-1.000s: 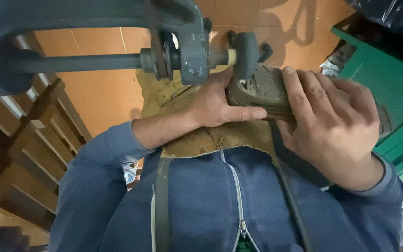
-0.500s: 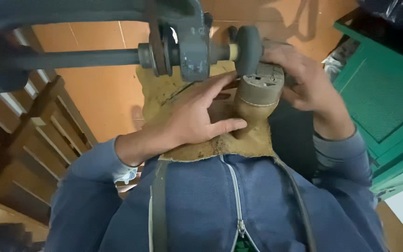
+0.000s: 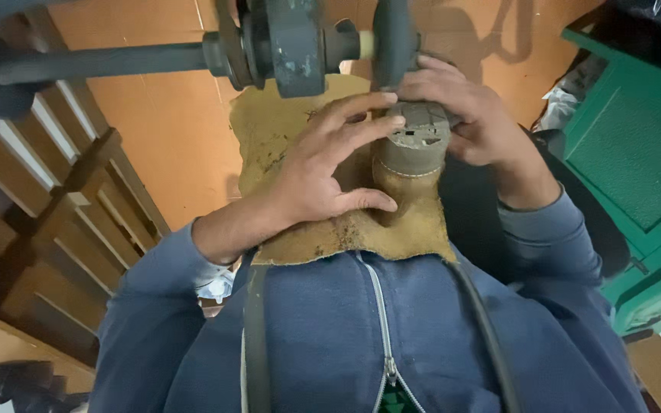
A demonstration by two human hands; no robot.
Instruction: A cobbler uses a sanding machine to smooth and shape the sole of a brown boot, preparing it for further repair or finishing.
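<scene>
A view from a head-worn camera looks down the front of a person in a blue zip-up jacket (image 3: 361,336), whose chest and both sleeves fill the lower half of the frame. Beneath everything lies an orange tiled floor (image 3: 170,130). A green cabinet (image 3: 636,168) stands at the right edge, and a slatted wooden frame (image 3: 47,199) runs down the left side. Across the top stretches a grey machine (image 3: 284,42): a long horizontal shaft comes in from the left, passes through a chunky housing, and ends in a dark round wheel (image 3: 393,34) seen edge-on. A tan suede apron (image 3: 284,145), stained and scuffed, hangs from the person's chest toward the machine. In the centre, in front of the apron, is a shoe (image 3: 415,145), held heel toward the camera so its grey sole heel faces up and its tan upper falls away below; the top of the heel sits right at the wheel, though whether they touch cannot be told. The left hand (image 3: 323,172) lies against the near side of the shoe, fingers spread flat across the heel and the thumb pressed against the tan upper, bracing rather than wrapping it. The right hand (image 3: 460,115) curls over the far side of the shoe from the right, fingers closed around it just below the wheel, gripping it firmly. Both hands together hold the shoe up to the wheel.
</scene>
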